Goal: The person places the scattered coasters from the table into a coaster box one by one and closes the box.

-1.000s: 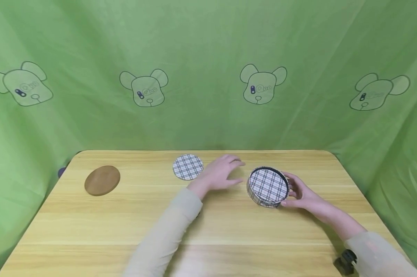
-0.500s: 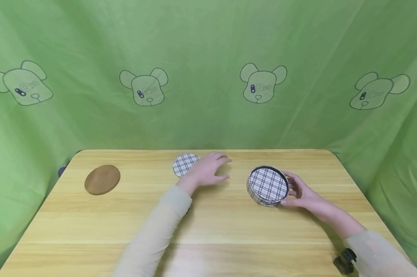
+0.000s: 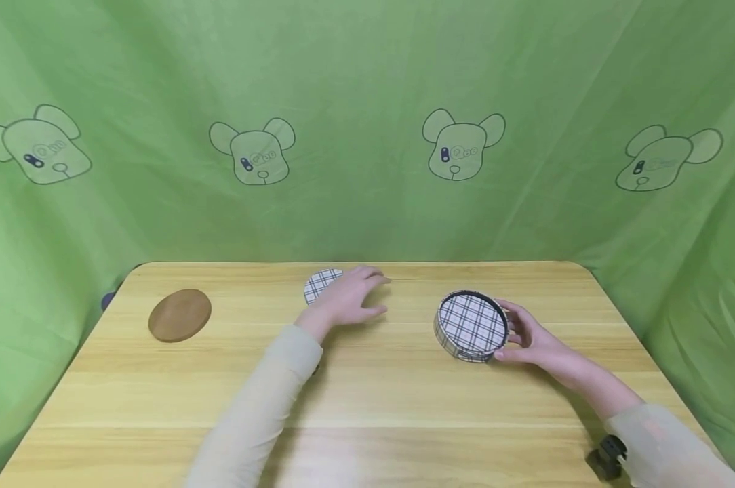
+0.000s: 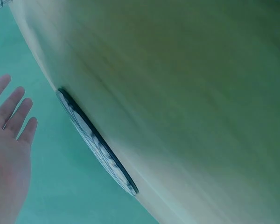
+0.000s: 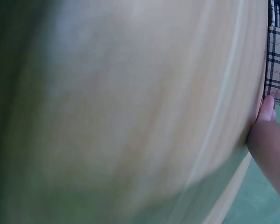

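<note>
A round plaid box (image 3: 472, 325), with a dark inner rim showing, stands on the right half of the table. My right hand (image 3: 529, 342) holds its right side, thumb at the near edge and fingers round the back. In the right wrist view the thumb touches the box's plaid wall (image 5: 277, 65). Left of it, my left hand (image 3: 346, 298) has its fingers apart and nothing between them. It partly hides a flat plaid disc (image 3: 320, 285) lying on the table; the left wrist view shows the dark edge of that disc (image 4: 98, 140) beside the hand (image 4: 9, 158).
A brown round disc (image 3: 180, 315) lies at the left of the wooden table (image 3: 129, 400). Behind the table's far edge hangs a green curtain (image 3: 355, 203) with printed bear-like heads. A small black device (image 3: 608, 457) sits by the right sleeve.
My left hand has moved left, away from the box, and now covers more of the plaid disc. The right hand keeps its hold on the box, which has not visibly moved.
</note>
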The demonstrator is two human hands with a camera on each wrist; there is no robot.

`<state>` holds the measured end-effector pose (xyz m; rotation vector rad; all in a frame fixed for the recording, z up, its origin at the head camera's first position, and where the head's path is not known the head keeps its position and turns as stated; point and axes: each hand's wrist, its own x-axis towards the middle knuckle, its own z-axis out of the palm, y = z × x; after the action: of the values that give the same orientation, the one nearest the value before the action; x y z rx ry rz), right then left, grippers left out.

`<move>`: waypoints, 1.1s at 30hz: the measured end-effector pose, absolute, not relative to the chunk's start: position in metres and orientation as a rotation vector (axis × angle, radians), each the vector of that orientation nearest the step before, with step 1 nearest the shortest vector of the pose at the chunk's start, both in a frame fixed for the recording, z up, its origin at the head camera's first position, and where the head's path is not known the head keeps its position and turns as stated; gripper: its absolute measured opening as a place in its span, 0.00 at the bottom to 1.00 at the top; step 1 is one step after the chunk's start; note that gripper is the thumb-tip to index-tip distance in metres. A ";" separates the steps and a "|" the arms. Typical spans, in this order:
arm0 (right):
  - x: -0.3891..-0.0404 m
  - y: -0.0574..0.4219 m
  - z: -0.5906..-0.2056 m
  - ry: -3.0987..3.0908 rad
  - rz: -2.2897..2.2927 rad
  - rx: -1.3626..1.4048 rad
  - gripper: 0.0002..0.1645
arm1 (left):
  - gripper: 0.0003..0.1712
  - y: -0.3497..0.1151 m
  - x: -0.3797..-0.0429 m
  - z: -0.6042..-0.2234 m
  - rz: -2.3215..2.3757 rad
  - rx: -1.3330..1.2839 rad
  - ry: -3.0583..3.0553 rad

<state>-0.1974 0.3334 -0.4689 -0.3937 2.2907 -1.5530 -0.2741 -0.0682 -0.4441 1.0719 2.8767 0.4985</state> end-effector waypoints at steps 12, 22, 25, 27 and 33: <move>-0.197 0.333 -0.468 2.295 -1.559 -0.395 0.61 | 0.40 -0.090 -0.276 -0.447 0.540 1.048 2.906; -0.196 0.333 -0.468 2.295 -1.561 -0.389 0.62 | 0.44 -0.108 -0.278 -0.447 0.542 0.993 2.938; -0.196 0.333 -0.468 2.297 -1.561 -0.394 0.62 | 0.45 -0.112 -0.279 -0.447 0.546 0.987 2.939; -0.196 0.333 -0.468 2.297 -1.563 -0.399 0.62 | 0.46 -0.115 -0.280 -0.447 0.552 0.971 2.938; -0.197 0.333 -0.469 2.293 -1.571 -0.407 0.61 | 0.47 -0.124 -0.279 -0.446 0.584 0.917 2.923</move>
<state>-0.1966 0.3333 -0.4692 -0.4071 2.2931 -1.5714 -0.2789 -0.1242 -0.4463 0.9174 2.9233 0.5840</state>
